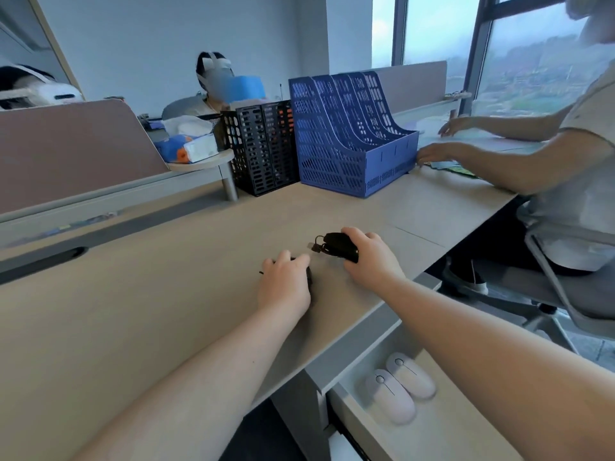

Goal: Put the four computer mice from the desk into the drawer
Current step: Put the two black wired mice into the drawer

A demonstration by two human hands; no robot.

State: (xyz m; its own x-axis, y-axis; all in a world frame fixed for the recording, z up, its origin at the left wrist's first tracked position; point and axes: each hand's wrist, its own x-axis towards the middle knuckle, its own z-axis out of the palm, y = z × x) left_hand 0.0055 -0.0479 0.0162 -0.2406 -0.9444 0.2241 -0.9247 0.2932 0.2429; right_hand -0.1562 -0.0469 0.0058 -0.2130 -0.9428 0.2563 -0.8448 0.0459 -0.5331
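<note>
Two pale pink mice lie side by side in the open drawer at the lower right. On the desk, my right hand grips a black wired mouse with its cable bundled and its USB plug sticking out to the left. My left hand covers another black mouse, of which only a dark edge shows at the fingers' right side.
A blue file rack and a black mesh rack stand at the desk's back. A person sits to the right with hands on papers. A tissue pack rests on a small shelf. Another person sits behind the divider.
</note>
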